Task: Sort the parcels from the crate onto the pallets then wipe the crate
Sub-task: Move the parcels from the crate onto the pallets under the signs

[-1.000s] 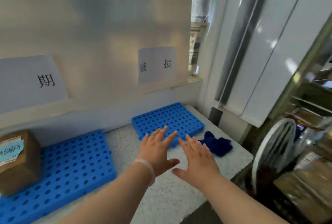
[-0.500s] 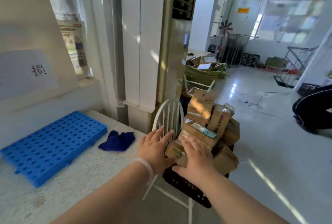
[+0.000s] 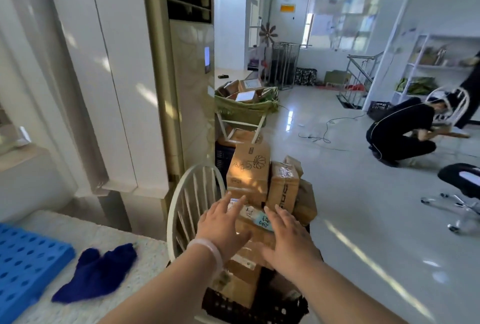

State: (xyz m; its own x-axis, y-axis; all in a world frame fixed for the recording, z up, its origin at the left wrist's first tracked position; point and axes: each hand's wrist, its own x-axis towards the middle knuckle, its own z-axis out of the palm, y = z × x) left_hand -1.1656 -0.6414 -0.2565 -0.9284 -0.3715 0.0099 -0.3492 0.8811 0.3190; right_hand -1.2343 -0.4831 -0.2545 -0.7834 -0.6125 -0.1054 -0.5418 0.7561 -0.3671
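Bright hall with a glossy floor (image 3: 350,207) spreading from one to five o'clock. Nothing there matters to this step.

Find the speckled counter (image 3: 124,235) at eight o'clock, carrying a blue pallet (image 3: 28,269) at the nine o'clock edge of the view. Note the white chair (image 3: 192,201) just beside the counter, toward six o'clock, apparently bearing the black crate (image 3: 249,308) on its seat. Mind the parcels (image 3: 249,168) heaped well above the crate's rim, with the tall upright ones at twelve o'clock of the heap. Leave the dark blue cloth (image 3: 96,274), lying on the counter at three o'clock of the pallet, for the final wipe.

Left hand (image 3: 220,227) and right hand (image 3: 291,238): fingers straight and spread, gripping nothing, poised either side of the labelled parcel (image 3: 255,216) on the near top of the heap. Cannot tell whether touching it yet.

Probably best to take that parcel first, as nearest and unburdened. Press palms on its opposite sides, at nine and three o'clock, and curl fingertips over the far edge. Lift straight up before swinging toward nine o'clock, to avoid dragging the upright boxes behind. Watch for those tipping forward once their prop goes. Read the label before choosing a pallet.
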